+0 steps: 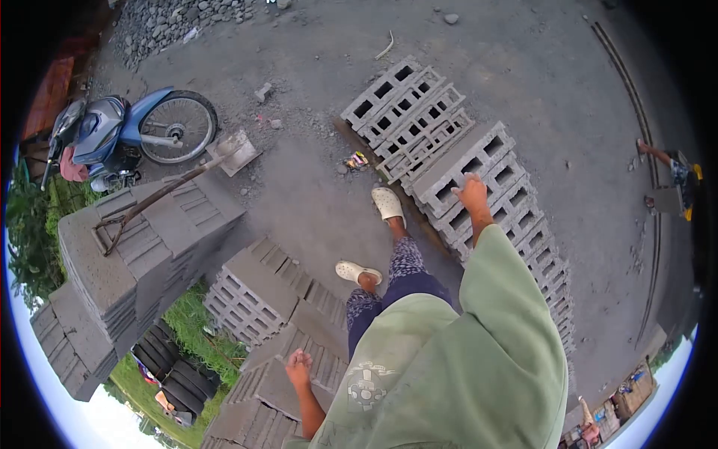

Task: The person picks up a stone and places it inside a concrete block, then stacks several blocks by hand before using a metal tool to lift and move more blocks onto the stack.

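Toward the near end of a long row of grey concrete hollow blocks (521,196), my right hand (474,196) is at the top of one hollow block (455,162). Its fingers curl at the web between two of the holes. This block shows a broad flat side face and stands a little proud of the blocks beside it. My left hand (299,365) hangs low on the left, fingers curled in and nothing visible in it. Below it lie stacked grey blocks (278,393).
A shovel (161,187) rests across a tall block stack (101,262) on the left. Behind it stands a blue motorcycle (123,131). My feet, in cream clogs (388,203), are between the stacks. Gravel (168,26) lies beyond; another person (680,179) is at far right.
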A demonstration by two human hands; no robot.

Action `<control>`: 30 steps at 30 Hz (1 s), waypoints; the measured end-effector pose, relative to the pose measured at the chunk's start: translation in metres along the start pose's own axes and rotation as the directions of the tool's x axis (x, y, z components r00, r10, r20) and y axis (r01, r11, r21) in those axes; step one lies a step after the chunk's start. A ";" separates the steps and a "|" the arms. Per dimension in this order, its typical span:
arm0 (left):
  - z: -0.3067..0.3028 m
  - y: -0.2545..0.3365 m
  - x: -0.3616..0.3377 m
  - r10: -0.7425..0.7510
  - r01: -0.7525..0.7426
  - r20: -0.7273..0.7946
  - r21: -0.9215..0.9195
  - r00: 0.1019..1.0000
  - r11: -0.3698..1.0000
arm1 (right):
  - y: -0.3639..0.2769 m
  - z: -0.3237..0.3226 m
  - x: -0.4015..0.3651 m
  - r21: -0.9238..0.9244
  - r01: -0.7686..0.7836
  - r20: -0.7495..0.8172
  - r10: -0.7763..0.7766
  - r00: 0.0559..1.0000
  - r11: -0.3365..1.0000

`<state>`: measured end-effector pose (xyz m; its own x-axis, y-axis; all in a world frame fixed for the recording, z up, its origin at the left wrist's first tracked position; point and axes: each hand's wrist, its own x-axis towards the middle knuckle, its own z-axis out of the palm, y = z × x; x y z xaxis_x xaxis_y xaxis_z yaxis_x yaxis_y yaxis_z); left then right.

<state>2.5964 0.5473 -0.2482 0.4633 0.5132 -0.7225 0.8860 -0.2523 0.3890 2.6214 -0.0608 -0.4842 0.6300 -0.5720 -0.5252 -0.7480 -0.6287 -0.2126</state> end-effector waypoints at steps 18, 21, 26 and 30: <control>-0.018 -0.077 -0.018 -0.157 0.152 0.008 0.214 0.988 0.965 | 0.016 0.031 0.048 -0.391 0.057 -0.085 -0.098 0.992 0.918; -0.021 -0.111 -0.019 -0.085 0.074 0.048 0.198 0.995 0.977 | 0.019 0.031 0.052 -0.426 0.094 -0.056 -0.130 0.990 0.900; -0.026 -0.131 -0.037 -0.050 0.042 0.034 0.208 0.998 0.977 | -0.015 0.008 0.041 -0.472 0.148 0.120 -0.102 0.987 0.869; -0.027 -0.137 -0.049 -0.048 0.043 0.018 0.210 0.999 0.977 | -0.067 -0.019 0.004 -0.367 0.271 0.263 -0.180 0.948 0.890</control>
<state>2.4520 0.5785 -0.2503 0.4208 0.5102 -0.7501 0.8890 -0.3967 0.2289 2.6779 -0.0304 -0.4565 0.6768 -0.2908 -0.6762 -0.4186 -0.9077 -0.0285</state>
